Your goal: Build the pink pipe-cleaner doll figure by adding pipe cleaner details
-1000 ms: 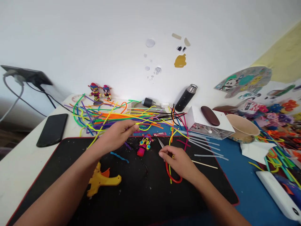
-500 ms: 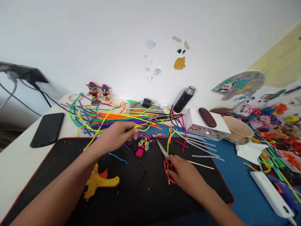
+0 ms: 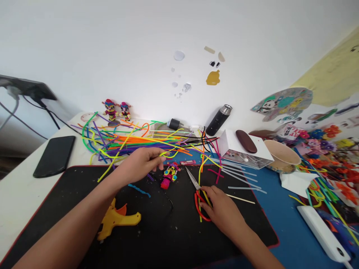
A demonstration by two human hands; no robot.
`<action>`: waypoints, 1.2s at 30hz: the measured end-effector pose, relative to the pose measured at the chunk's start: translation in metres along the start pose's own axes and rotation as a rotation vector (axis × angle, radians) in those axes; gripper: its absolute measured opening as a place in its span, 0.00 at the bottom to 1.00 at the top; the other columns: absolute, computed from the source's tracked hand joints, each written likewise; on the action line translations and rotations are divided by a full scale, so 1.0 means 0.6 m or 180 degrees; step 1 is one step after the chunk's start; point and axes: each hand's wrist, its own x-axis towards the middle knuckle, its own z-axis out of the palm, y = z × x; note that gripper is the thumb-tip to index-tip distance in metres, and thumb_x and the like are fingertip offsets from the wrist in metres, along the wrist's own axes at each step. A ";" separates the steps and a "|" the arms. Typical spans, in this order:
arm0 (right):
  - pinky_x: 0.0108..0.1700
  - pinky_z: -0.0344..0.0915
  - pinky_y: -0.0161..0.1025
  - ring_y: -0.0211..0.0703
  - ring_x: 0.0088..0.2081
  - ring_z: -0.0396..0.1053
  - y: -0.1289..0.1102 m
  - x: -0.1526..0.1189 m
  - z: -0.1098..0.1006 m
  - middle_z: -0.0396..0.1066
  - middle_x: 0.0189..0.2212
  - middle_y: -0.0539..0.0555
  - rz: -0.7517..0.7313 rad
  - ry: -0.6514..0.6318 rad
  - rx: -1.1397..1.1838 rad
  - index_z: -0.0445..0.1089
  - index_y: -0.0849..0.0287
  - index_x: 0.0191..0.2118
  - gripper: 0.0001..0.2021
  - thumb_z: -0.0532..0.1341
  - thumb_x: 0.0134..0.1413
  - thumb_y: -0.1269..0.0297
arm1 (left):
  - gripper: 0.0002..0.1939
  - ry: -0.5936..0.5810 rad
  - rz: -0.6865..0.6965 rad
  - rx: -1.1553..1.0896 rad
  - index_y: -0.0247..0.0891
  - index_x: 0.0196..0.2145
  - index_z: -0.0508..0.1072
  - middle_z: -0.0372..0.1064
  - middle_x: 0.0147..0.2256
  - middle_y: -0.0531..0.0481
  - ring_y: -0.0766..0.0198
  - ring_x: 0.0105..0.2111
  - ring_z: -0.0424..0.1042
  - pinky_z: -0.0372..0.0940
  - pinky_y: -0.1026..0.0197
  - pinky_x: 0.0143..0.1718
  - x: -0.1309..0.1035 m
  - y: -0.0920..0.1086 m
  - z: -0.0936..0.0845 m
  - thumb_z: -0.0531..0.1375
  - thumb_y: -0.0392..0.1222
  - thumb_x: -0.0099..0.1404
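Observation:
My left hand (image 3: 147,162) is closed in a pinch on a thin yellow pipe cleaner (image 3: 169,154), whose free end sticks out to the right of the fingertips. My right hand (image 3: 221,207) is curled over the red handles of the scissors (image 3: 196,190), low over the black mat. Their blades point away and to the left. A short yellow strip shows between its fingers; what that strip is joined to is hidden. Between the two hands lies a small pipe-cleaner figure (image 3: 169,175) in magenta, yellow and blue. Another yellow pipe cleaner (image 3: 199,175) runs past the scissors.
A pile of coloured pipe cleaners (image 3: 131,140) spreads behind the mat (image 3: 151,243). A yellow glue gun (image 3: 117,222) lies at left, beyond it a black phone (image 3: 54,156). Clear glue sticks (image 3: 244,175), a white box (image 3: 238,149) and a black flask (image 3: 218,120) stand or lie right.
My right hand has shifted slightly on the scissors handles, and a yellow strip now shows between its fingers. My left hand keeps its pinch. The whole view has moved a little.

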 end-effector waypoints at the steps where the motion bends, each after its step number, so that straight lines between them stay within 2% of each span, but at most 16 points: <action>1: 0.52 0.70 0.50 0.60 0.52 0.76 0.002 0.000 0.004 0.76 0.50 0.62 0.0012 0.0007 -0.0027 0.73 0.57 0.61 0.19 0.62 0.67 0.67 | 0.17 0.0001 -0.0018 -0.0087 0.42 0.40 0.75 0.79 0.31 0.52 0.59 0.28 0.75 0.68 0.60 0.33 0.000 -0.001 0.002 0.55 0.56 0.72; 3: 0.50 0.71 0.49 0.58 0.49 0.78 0.005 0.002 0.009 0.76 0.51 0.62 0.0059 0.0006 -0.0002 0.72 0.56 0.61 0.19 0.60 0.67 0.67 | 0.17 0.0010 -0.0030 -0.0229 0.42 0.48 0.72 0.80 0.31 0.52 0.58 0.28 0.75 0.69 0.59 0.33 0.001 -0.003 0.005 0.56 0.56 0.72; 5: 0.47 0.71 0.46 0.55 0.46 0.79 0.007 0.003 0.012 0.75 0.51 0.61 0.0104 0.0014 0.0118 0.72 0.55 0.61 0.18 0.60 0.67 0.66 | 0.17 -0.0012 -0.0032 -0.0278 0.42 0.50 0.69 0.81 0.32 0.52 0.58 0.28 0.76 0.69 0.58 0.34 0.001 -0.006 0.008 0.56 0.55 0.71; 9: 0.43 0.69 0.44 0.51 0.40 0.78 0.010 0.003 0.012 0.76 0.47 0.59 0.0140 0.0052 0.0425 0.74 0.55 0.58 0.17 0.60 0.65 0.65 | 0.14 -0.0023 -0.0065 -0.0306 0.43 0.41 0.68 0.80 0.32 0.52 0.59 0.29 0.75 0.68 0.59 0.33 0.001 -0.008 0.010 0.56 0.56 0.72; 12: 0.38 0.67 0.42 0.47 0.33 0.74 0.015 0.002 0.015 0.75 0.40 0.56 0.0221 0.0108 0.0845 0.75 0.56 0.54 0.16 0.62 0.62 0.65 | 0.17 -0.0003 -0.0052 -0.0282 0.43 0.37 0.69 0.80 0.33 0.51 0.60 0.28 0.74 0.67 0.59 0.33 0.003 -0.008 0.010 0.55 0.58 0.73; 16: 0.33 0.65 0.39 0.44 0.30 0.68 0.024 0.004 0.022 0.72 0.32 0.51 0.0447 0.0148 0.1969 0.76 0.56 0.48 0.14 0.66 0.58 0.57 | 0.19 0.0003 -0.0031 -0.0259 0.42 0.36 0.70 0.80 0.32 0.51 0.60 0.29 0.74 0.67 0.59 0.33 0.004 -0.009 0.010 0.55 0.60 0.73; 20: 0.31 0.64 0.36 0.41 0.31 0.66 0.022 0.005 0.014 0.70 0.32 0.51 0.0709 -0.0090 0.3273 0.75 0.58 0.41 0.21 0.71 0.54 0.44 | 0.19 0.0018 0.0000 -0.0205 0.42 0.36 0.71 0.80 0.32 0.51 0.60 0.28 0.75 0.67 0.60 0.33 0.004 -0.010 0.012 0.55 0.60 0.74; 23: 0.22 0.52 0.31 0.34 0.23 0.58 0.013 0.002 0.005 0.66 0.26 0.46 0.1124 -0.0308 0.3992 0.74 0.57 0.41 0.25 0.73 0.51 0.39 | 0.20 0.0041 -0.0001 -0.0175 0.42 0.35 0.72 0.80 0.32 0.51 0.61 0.28 0.75 0.67 0.60 0.33 0.005 -0.012 0.014 0.55 0.60 0.74; 26: 0.18 0.43 0.29 0.30 0.19 0.52 0.004 0.000 0.006 0.63 0.24 0.44 0.1385 -0.0463 0.4561 0.75 0.58 0.43 0.27 0.76 0.49 0.41 | 0.19 0.0031 -0.0011 -0.0182 0.42 0.36 0.73 0.80 0.32 0.51 0.61 0.28 0.75 0.67 0.61 0.32 0.006 -0.014 0.016 0.56 0.59 0.74; 32: 0.17 0.43 0.28 0.28 0.18 0.49 -0.003 0.000 0.028 0.63 0.21 0.44 0.1532 -0.0500 0.4894 0.76 0.59 0.42 0.26 0.79 0.45 0.45 | 0.18 -0.0005 -0.0003 -0.0257 0.42 0.36 0.73 0.80 0.32 0.51 0.60 0.29 0.76 0.67 0.60 0.33 0.007 -0.015 0.020 0.56 0.57 0.74; 36: 0.18 0.46 0.28 0.28 0.18 0.54 -0.013 -0.002 0.021 0.74 0.29 0.51 0.1297 -0.0430 0.4903 0.76 0.59 0.40 0.25 0.78 0.46 0.45 | 0.19 -0.0209 -0.0034 -0.0575 0.40 0.35 0.75 0.81 0.32 0.49 0.61 0.28 0.75 0.68 0.60 0.33 0.005 -0.005 0.030 0.57 0.58 0.74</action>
